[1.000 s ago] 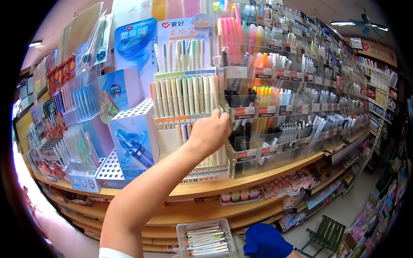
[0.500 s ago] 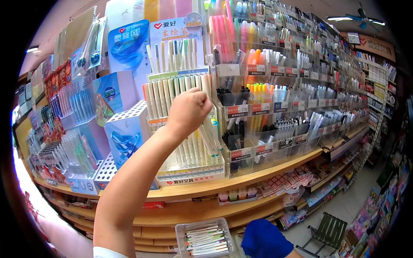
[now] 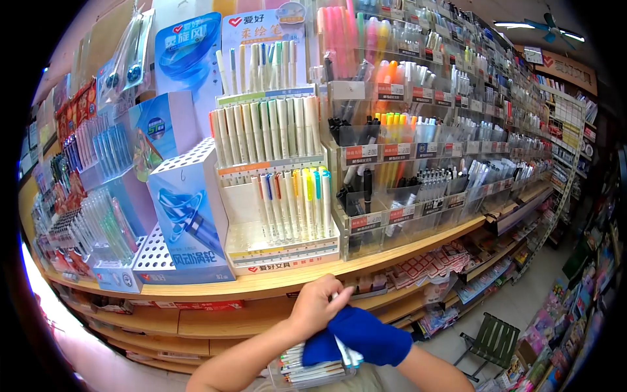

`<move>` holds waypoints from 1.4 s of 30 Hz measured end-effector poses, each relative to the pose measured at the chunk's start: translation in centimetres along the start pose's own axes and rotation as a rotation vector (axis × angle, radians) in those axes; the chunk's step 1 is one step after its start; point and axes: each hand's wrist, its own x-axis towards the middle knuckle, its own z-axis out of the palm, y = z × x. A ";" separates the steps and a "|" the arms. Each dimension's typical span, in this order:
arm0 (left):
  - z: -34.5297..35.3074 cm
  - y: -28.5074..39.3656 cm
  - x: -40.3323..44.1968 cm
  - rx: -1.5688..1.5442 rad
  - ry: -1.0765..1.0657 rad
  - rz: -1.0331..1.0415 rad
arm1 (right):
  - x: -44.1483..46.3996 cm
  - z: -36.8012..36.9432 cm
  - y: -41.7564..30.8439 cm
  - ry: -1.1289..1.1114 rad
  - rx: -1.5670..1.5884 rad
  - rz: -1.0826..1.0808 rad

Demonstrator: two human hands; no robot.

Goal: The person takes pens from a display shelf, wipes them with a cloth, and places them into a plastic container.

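Note:
My left hand (image 3: 319, 306) is closed in front of the lower shelf, with a pale pen end showing at its fingers. A blue cloth (image 3: 369, 336) covers my right hand, hiding its fingers, and hangs to the left below my left hand. Pens (image 3: 349, 356) with pale barrels stick out under the cloth; its folds hide how they are gripped. Beneath both hands, a clear plastic tray (image 3: 274, 377) holds several more white pens (image 3: 312, 374), partly covered by the cloth. Ahead stands a tiered pen display (image 3: 287, 264), with coloured-tip pens (image 3: 294, 206) at the right of its bottom tier.
A wooden shelf edge (image 3: 274, 287) runs across in front of me. Clear pen racks (image 3: 418, 153) fill the right side. Blue cardboard holders (image 3: 189, 222) with round holes stand left of the display. A folding stool (image 3: 496, 343) is on the floor at right.
My left hand has come down from the pen display to the cloth above the tray. My right hand, under the cloth, has moved left and up. The view has shifted slightly.

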 end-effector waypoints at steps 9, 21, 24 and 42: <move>-0.6 -3.8 -5.5 -0.556 -0.074 -0.427 | -1.4 0.9 0.8 -0.061 0.504 0.465; 0.7 -4.5 -7.2 -1.279 -0.153 -0.578 | -0.7 2.4 0.3 -0.192 0.302 0.274; -0.5 -4.2 -6.6 -1.308 0.045 -0.619 | -1.4 2.0 0.4 -0.335 0.503 0.546; 1.8 -5.8 -8.2 -1.506 -0.049 -0.548 | 1.1 0.2 -0.3 -0.379 -0.378 -0.089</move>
